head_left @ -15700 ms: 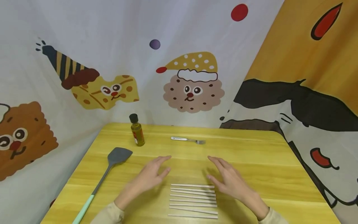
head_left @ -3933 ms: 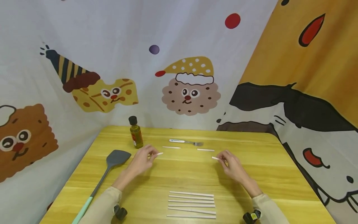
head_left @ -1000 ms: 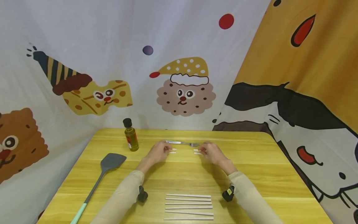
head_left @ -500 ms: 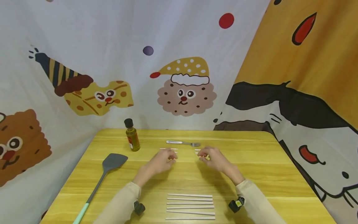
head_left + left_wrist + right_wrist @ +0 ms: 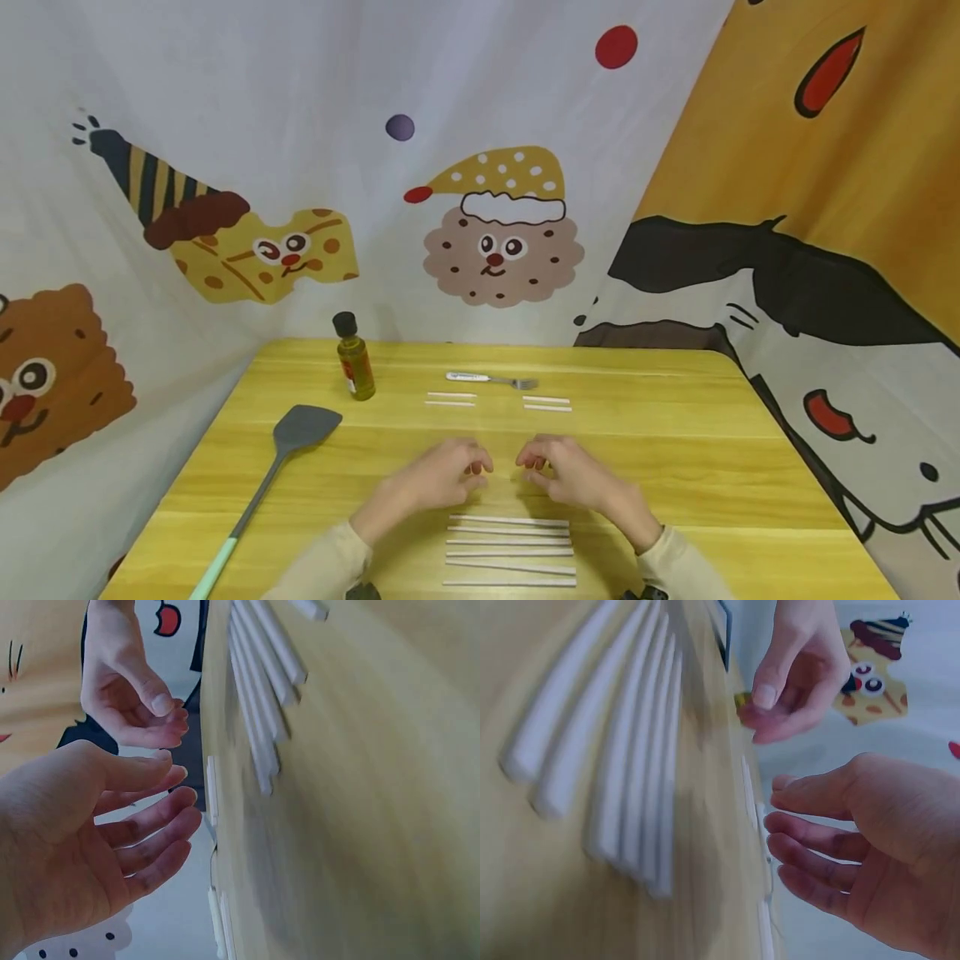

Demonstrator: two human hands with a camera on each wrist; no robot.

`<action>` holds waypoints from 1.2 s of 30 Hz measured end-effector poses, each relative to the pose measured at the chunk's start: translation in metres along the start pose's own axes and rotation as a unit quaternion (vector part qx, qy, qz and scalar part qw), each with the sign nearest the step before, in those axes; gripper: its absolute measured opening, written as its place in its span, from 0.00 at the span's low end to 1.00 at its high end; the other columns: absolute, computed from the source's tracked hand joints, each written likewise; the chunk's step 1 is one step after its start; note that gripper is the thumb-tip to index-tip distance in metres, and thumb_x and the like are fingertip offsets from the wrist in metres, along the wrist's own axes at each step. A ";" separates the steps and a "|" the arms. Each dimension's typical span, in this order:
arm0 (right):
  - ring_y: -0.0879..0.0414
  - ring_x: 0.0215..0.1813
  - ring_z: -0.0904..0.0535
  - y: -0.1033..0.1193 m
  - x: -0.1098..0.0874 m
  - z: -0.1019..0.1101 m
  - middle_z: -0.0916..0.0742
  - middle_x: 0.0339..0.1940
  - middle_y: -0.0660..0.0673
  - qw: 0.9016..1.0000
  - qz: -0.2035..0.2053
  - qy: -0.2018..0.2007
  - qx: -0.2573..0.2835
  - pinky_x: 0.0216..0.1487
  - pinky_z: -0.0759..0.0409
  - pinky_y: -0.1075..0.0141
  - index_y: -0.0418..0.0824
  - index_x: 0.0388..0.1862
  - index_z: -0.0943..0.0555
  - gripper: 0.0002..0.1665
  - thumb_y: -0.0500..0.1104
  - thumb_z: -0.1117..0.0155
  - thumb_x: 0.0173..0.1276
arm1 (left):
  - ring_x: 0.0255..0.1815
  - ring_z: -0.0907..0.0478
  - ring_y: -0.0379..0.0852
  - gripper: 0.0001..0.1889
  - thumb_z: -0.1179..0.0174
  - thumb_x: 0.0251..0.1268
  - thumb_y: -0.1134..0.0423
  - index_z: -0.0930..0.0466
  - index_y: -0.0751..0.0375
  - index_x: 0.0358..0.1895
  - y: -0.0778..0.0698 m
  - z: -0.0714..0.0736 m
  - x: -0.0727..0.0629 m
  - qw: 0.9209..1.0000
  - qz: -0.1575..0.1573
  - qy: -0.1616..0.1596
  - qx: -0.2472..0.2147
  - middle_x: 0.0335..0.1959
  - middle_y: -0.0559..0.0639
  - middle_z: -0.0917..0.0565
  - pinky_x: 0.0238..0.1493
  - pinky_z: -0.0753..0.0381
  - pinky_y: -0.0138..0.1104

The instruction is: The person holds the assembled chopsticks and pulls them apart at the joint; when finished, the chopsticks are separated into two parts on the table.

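Loosely curled left hand [image 5: 445,475] and right hand [image 5: 576,473] hover over woodgrain tabletop [image 5: 712,450], between slim near sticks [image 5: 622,769] and far edge [image 5: 637,348].

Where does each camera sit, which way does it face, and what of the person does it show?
Head: on the head, facing forward and down at the sticks, table and cloth; both sleeves, left grip and right grip show.
Left wrist: on that wrist, image turned sideways, facing past the left grip toward the right grip; both show.
Right wrist: on that wrist, likewise sideways, facing past the right grip toward the left grip; both show.
Shared: both wrist views hold the sticks, table and cloth.
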State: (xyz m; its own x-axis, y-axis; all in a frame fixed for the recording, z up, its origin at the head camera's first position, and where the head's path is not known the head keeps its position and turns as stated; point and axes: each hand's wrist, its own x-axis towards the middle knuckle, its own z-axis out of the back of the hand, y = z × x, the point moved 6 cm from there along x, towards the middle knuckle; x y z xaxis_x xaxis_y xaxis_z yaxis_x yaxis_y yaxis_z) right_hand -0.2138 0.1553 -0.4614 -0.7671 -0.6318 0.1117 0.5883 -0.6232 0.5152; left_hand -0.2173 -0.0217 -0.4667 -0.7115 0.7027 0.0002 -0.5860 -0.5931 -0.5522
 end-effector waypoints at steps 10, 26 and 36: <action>0.66 0.40 0.20 0.016 -0.014 -0.028 0.13 0.39 0.48 0.999 0.021 0.027 0.019 0.42 0.17 0.75 0.39 0.43 0.14 0.09 0.33 0.29 0.64 | 0.38 0.24 0.31 0.09 0.34 0.65 0.66 0.15 0.57 0.47 -0.006 -0.021 -0.007 1.000 -0.009 0.015 0.009 0.40 0.42 0.18 0.42 0.21 0.23; 0.71 0.35 0.24 0.013 -0.021 -0.043 0.15 0.34 0.52 0.998 0.009 0.029 0.046 0.36 0.20 0.76 0.40 0.39 0.15 0.07 0.32 0.29 0.64 | 0.29 0.32 0.30 0.08 0.34 0.56 0.71 0.19 0.53 0.30 -0.015 -0.043 -0.003 0.996 -0.026 -0.008 0.091 0.28 0.38 0.23 0.31 0.27 0.21; 0.69 0.35 0.22 0.013 -0.017 -0.045 0.15 0.33 0.49 0.999 0.027 0.003 0.026 0.35 0.20 0.78 0.39 0.39 0.16 0.10 0.27 0.31 0.62 | 0.28 0.32 0.31 0.05 0.32 0.61 0.66 0.18 0.51 0.32 -0.012 -0.042 -0.004 0.993 -0.016 -0.032 0.114 0.29 0.39 0.24 0.30 0.29 0.23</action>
State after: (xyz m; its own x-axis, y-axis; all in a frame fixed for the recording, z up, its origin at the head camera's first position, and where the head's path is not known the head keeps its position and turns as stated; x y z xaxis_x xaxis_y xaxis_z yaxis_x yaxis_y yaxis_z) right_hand -0.1816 0.1374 -0.4948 -0.7332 -0.6664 0.1357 0.6147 -0.5640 0.5515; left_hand -0.1911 -0.0004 -0.4951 -0.7101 0.7005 0.0709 -0.6759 -0.6500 -0.3474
